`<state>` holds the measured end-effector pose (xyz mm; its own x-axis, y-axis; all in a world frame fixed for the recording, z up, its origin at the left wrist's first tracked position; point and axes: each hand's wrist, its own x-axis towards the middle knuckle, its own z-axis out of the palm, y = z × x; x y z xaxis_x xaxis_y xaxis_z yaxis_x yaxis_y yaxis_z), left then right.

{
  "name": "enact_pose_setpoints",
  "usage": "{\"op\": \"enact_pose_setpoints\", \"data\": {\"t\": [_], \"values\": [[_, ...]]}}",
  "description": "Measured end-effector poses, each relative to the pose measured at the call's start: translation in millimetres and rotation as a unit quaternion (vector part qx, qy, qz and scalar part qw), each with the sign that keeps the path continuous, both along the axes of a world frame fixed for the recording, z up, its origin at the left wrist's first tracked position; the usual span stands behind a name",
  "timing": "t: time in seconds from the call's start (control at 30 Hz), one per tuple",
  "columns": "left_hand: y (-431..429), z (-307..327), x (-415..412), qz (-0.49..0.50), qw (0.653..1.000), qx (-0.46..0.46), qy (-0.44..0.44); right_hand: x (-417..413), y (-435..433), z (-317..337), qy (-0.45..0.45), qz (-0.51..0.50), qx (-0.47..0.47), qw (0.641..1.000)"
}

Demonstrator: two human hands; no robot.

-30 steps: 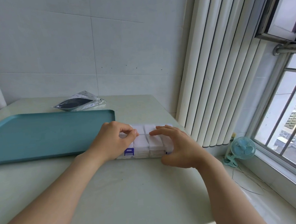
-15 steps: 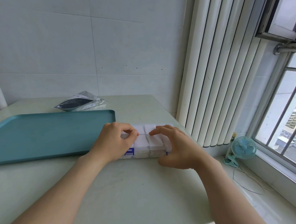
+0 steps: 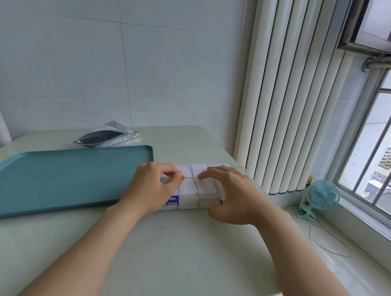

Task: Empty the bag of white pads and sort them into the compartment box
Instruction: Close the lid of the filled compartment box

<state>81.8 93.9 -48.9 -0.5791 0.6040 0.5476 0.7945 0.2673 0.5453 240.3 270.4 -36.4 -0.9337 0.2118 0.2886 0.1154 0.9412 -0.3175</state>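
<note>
The clear compartment box (image 3: 189, 191) with blue latches lies on the table just right of the tray, its cells packed with white pads (image 3: 198, 169). My left hand (image 3: 151, 188) lies over the box's left end, fingers curled, thumb and forefinger pinched together on its top. My right hand (image 3: 232, 191) clasps the right end, fingers spread across the top and thumb against the front edge. The silvery bag (image 3: 107, 136) lies flat at the back of the table, showing a dark inside. Whether the box lid is down is hard to tell.
A teal tray (image 3: 60, 178) takes up the left of the pale table (image 3: 174, 253). Vertical blinds (image 3: 290, 95) hang at the right. Beyond the table's right edge, a small blue fan (image 3: 321, 195) and a thin cable sit on the window sill.
My right hand has drawn in slightly, its thumb now against the box's front edge. My left hand and the box have hardly moved.
</note>
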Motion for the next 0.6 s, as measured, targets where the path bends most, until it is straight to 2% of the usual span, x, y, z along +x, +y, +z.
{"op": "enact_pose_setpoints", "data": {"t": [0.23, 0.43, 0.6], "values": [[1, -1, 1, 0.005, 1.0, 0.007, -0.005, 5, 5, 1, -0.034, 0.008, -0.056, 0.998], [0, 0, 5, 0.01, 1.0, 0.014, -0.004, 3, -4, 0, -0.014, 0.001, -0.016, 1.0], [0, -2, 3, 0.019, 1.0, 0.012, -0.011, 13, 7, -4, 0.07, -0.014, -0.137, 0.988]]}}
